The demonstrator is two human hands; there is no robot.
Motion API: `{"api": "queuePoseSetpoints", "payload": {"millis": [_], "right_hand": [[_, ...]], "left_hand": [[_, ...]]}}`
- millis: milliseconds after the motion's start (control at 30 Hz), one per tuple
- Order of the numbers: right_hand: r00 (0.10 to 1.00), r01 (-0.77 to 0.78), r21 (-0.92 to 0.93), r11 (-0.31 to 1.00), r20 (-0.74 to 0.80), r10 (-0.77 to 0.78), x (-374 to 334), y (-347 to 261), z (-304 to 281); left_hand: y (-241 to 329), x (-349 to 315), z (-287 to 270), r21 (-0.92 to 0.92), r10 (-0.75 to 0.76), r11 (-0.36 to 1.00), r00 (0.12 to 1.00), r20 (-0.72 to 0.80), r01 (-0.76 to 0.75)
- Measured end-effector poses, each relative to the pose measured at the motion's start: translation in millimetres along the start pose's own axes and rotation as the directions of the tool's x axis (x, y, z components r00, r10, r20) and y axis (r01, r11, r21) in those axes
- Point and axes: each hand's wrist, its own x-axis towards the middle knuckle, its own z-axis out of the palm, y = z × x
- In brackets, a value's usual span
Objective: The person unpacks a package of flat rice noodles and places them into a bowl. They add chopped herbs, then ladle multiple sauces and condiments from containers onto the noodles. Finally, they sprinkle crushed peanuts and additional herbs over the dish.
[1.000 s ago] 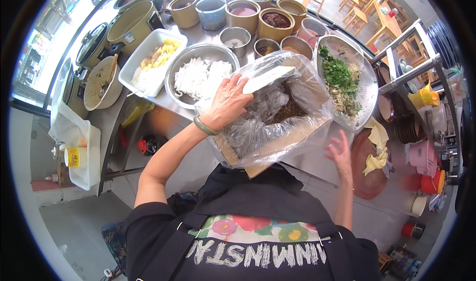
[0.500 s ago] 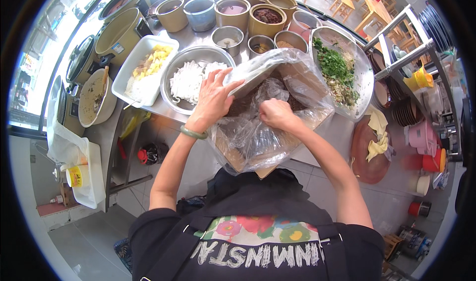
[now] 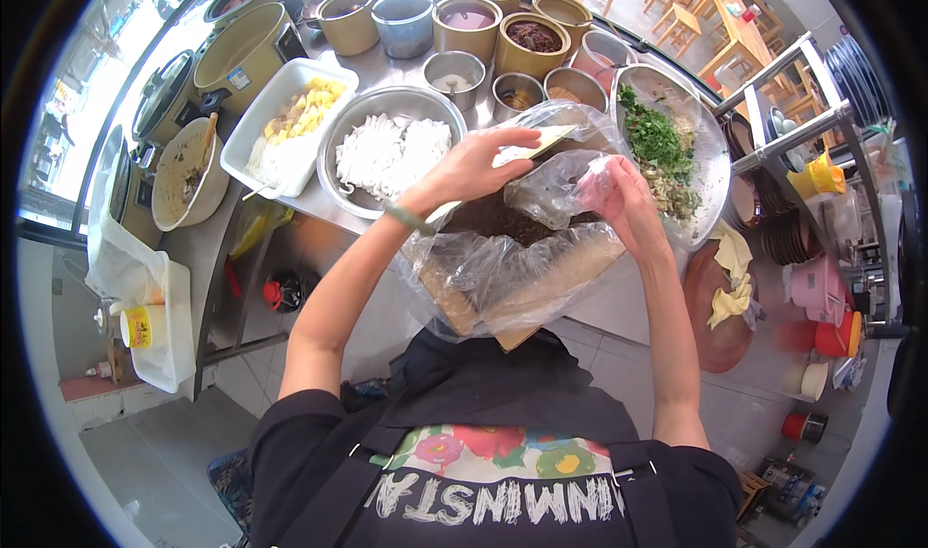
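A clear plastic bag [image 3: 522, 258] with a flat brown wooden box [image 3: 512, 287] of dark filling inside sits at the near edge of the steel counter [image 3: 387, 70], hanging partly over it toward me. My left hand [image 3: 474, 166] lies on the bag's far top, fingers curled and pressing the plastic against a pale flat lid. My right hand [image 3: 619, 195] is closed on a bunched fold of the same plastic, lifting it just beside the left hand. Directly beyond the bag, touching distance from my left hand, I see a round metal bowl of white shreds [image 3: 391, 152]. Left of that stands a white rectangular tray of yellow cubes [image 3: 290, 123]. To the right, a wide metal bowl of chopped green herbs [image 3: 667, 152] sits just beside my right hand. Along the counter's far edge runs a row of ceramic pots [image 3: 464, 21].
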Motion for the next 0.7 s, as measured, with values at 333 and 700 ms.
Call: {"api": "queuePoseSetpoints", "payload": {"millis": [333,700], "right_hand": [[0.910,-0.235,-0.321,0.917,0.261,0.324,-8.0,-21.3,-4.6],[0.873,-0.430,-0.604,0.671,-0.086,0.481,23.2,30.7,-8.3]], "left_hand": [[17.7,19.2,17.4,0.106,0.135,0.983,0.983,0.122,-0.148],[74.8,-21.6,92.2,0.428,0.502,0.762,0.861,0.084,-0.486]]}}
